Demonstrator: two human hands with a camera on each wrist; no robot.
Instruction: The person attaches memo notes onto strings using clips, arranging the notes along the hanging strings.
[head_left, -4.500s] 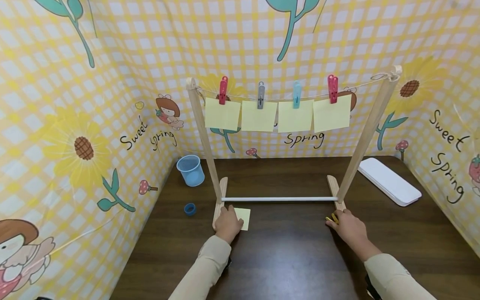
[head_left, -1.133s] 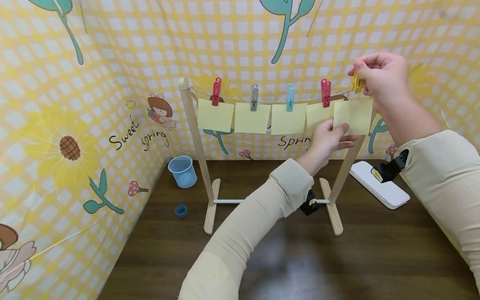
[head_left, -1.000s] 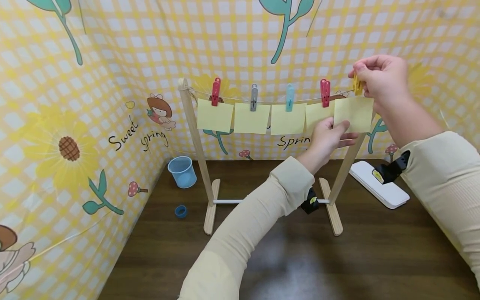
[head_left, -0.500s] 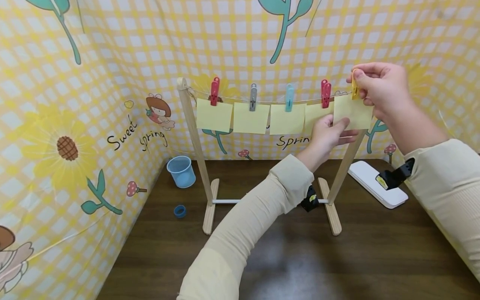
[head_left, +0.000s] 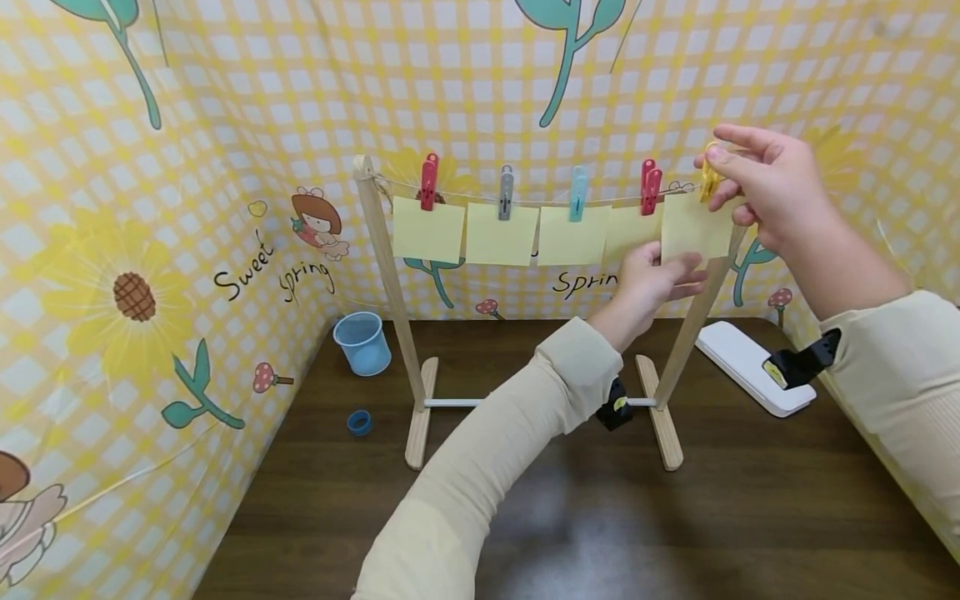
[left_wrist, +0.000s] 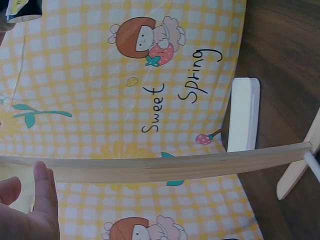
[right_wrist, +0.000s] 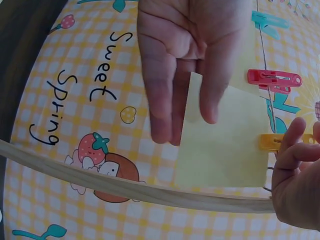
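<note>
A thin string [head_left: 547, 202] runs between the posts of a wooden stand. Pale yellow sticky notes hang on it from a red clothespin [head_left: 428, 183], a grey one [head_left: 506, 193], a light blue one [head_left: 577, 193] and another red one [head_left: 650, 188]. At the right end, my left hand [head_left: 647, 279] holds a fifth note [head_left: 693, 225] by its lower left part, thumb in front and fingers behind. My right hand [head_left: 783, 187] pinches a yellow clothespin [head_left: 708, 177] at that note's top edge, other fingers spread. In the right wrist view the clothespin [right_wrist: 271, 142] overlaps the note's edge.
The stand's right post [head_left: 693, 333] rises just behind the hands. On the dark table [head_left: 570, 517] are a blue bucket [head_left: 363, 343], a blue ring [head_left: 359, 422] and a white case [head_left: 753, 367]. A patterned cloth [head_left: 465, 83] surrounds the table.
Both hands rose from the table to the string's right end with the note and yellow clothespin. The clothespin then came down onto the note's top edge; just now the note shifts slightly left.
</note>
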